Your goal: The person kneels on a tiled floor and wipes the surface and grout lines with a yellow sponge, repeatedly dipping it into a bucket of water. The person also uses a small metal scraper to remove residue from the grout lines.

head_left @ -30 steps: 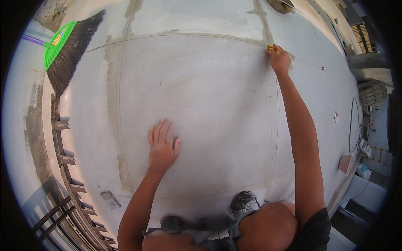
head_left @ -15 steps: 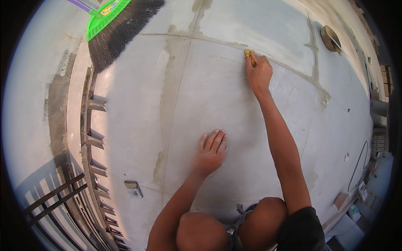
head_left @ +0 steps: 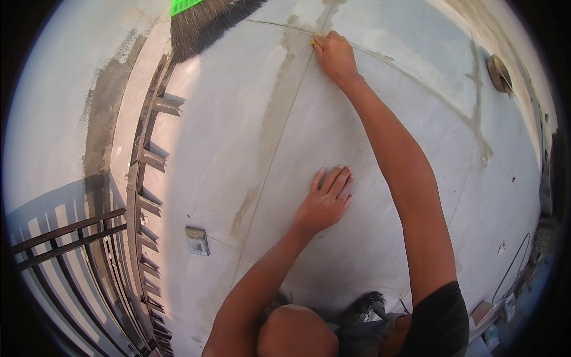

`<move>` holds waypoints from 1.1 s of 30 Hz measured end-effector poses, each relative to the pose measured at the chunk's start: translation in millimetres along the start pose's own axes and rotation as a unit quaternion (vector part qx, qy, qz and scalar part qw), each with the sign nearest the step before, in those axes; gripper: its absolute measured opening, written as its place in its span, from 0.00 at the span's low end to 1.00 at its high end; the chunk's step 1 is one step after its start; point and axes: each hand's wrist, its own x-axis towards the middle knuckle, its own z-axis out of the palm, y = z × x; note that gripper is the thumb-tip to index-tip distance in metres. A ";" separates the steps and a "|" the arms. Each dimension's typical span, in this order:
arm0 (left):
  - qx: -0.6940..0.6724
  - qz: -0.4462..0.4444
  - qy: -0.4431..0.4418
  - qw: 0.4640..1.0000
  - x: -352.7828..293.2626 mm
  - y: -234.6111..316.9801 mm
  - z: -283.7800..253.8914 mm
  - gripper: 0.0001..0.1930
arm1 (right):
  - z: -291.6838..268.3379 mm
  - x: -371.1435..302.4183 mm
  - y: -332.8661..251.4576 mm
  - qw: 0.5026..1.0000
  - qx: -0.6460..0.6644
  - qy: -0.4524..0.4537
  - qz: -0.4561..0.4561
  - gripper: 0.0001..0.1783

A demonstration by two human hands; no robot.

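My right arm is stretched far forward, and my right hand [head_left: 336, 58] pinches a small yellow sponge [head_left: 314, 41] against the floor. The sponge is mostly covered by the fingers. It touches the pale grey tiles [head_left: 303, 134] where two joints cross, with darker grout smears [head_left: 279, 95] beside the line. Closer in, my left hand [head_left: 326, 201] rests palm down on a tile with its fingers apart, holding nothing.
A broom [head_left: 208, 27] with dark bristles and a green head lies at the far left. Below it runs a metal railing [head_left: 135, 184]. A small block [head_left: 197, 240] sits left of my left arm. A round tape-like roll [head_left: 498, 74] lies far right, a thin cable [head_left: 513, 268] near right.
My right hand has slid the sponge leftward along the joint to the crossing. My left hand stays flat on the tile. The whole view has shifted, and one knee has dropped lower in it.
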 end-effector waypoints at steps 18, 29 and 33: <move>-0.344 -0.037 -0.095 0.933 -276.3 101.2 -75.3 0.16 | -49.5 -243.3 -207.7 0.984 0.098 -0.139 -0.050 0.08; -0.419 -0.207 0.002 0.884 -338.6 108.6 -71.0 0.12 | -98.9 -386.7 -310.4 0.961 0.182 -0.154 -0.137 0.17; -0.431 -0.248 -0.051 0.866 -345.1 104.8 -70.0 0.13 | -145.0 -414.4 -265.0 0.931 0.195 -0.241 -0.195 0.22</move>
